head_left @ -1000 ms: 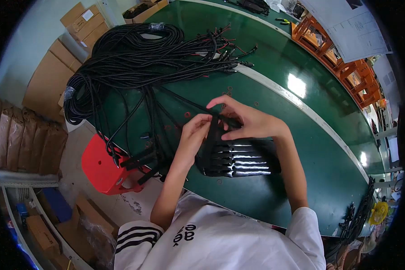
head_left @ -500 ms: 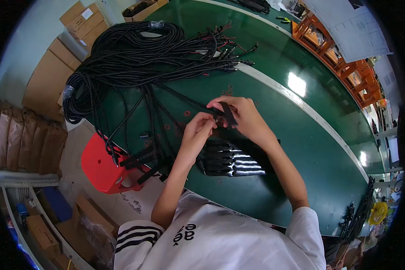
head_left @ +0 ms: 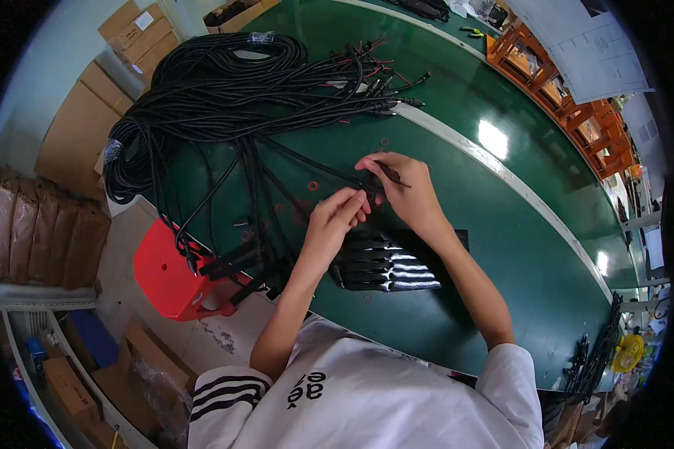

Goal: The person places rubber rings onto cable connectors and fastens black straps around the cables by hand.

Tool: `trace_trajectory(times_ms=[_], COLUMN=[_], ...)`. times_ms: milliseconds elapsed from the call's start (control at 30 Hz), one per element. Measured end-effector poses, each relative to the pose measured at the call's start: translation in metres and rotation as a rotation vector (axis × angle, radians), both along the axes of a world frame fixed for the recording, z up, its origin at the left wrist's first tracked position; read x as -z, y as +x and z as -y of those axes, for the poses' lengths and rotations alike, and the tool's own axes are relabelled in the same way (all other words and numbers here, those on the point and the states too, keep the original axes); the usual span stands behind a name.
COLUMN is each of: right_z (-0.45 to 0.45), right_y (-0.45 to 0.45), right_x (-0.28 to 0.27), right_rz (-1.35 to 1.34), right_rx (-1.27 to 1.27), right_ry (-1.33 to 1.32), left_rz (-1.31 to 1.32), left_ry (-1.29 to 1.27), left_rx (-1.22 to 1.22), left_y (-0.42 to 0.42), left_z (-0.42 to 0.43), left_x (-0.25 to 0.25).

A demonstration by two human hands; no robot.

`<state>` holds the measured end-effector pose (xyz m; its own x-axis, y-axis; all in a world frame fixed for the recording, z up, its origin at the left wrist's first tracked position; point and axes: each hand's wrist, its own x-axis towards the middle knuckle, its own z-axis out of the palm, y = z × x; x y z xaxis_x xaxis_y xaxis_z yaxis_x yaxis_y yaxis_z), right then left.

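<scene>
My left hand [head_left: 335,221] pinches the end area of a black cable [head_left: 318,166], which runs in from the large bundle; its tip is mostly hidden by fingers. Close beside it, my right hand [head_left: 408,187] is closed on a thin, flat black strip [head_left: 391,175], now seen nearly edge-on. Both sets of fingertips almost meet over the green table. Just below the hands lie several flat, glossy black pieces [head_left: 367,266] side by side. Small reddish rings [head_left: 313,186] are scattered around the cable.
A big coiled bundle of black cables [head_left: 225,90] covers the table's upper left, with connector ends pointing right. A red stool [head_left: 165,266] stands at the left edge. A white strip [head_left: 494,168] crosses the green table [head_left: 532,299]. Wrapped brown packages [head_left: 45,232] sit far left.
The black strip in my right hand has turned from showing its broad face to nearly edge-on. My left hand has shifted slightly to the right, with its fingertips still pinched.
</scene>
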<state>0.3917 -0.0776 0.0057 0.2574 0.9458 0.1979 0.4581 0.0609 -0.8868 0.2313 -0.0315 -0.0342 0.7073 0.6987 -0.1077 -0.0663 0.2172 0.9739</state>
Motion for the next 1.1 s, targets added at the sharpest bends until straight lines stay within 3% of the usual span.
trace_trajectory(times_ms=[167, 233, 333, 567, 1100], right_z=[0.001, 0.001, 0.003, 0.004, 0.005], right_y=[-0.006, -0.008, -0.012, -0.013, -0.014], right_x=[-0.008, -0.011, -0.011, -0.004, -0.008], right_rz=[0.101, 0.130, 0.177, 0.223, 0.218], right_rx=[0.046, 0.060, 0.091, 0.082, 0.049], right_ry=[0.128, 0.144, 0.145, 0.176, 0.184], left_rz=[0.034, -0.055, -0.083, -0.064, 0.255], left_ry=[-0.116, -0.052, -0.033, -0.062, -0.263], left_rx=[-0.023, -0.211, -0.285, -0.224, -0.233], left_y=[0.007, 0.009, 0.008, 0.003, 0.010], left_z=[-0.001, 0.001, -0.001, 0.000, 0.009], left_x=[-0.011, -0.015, -0.008, -0.012, 0.000])
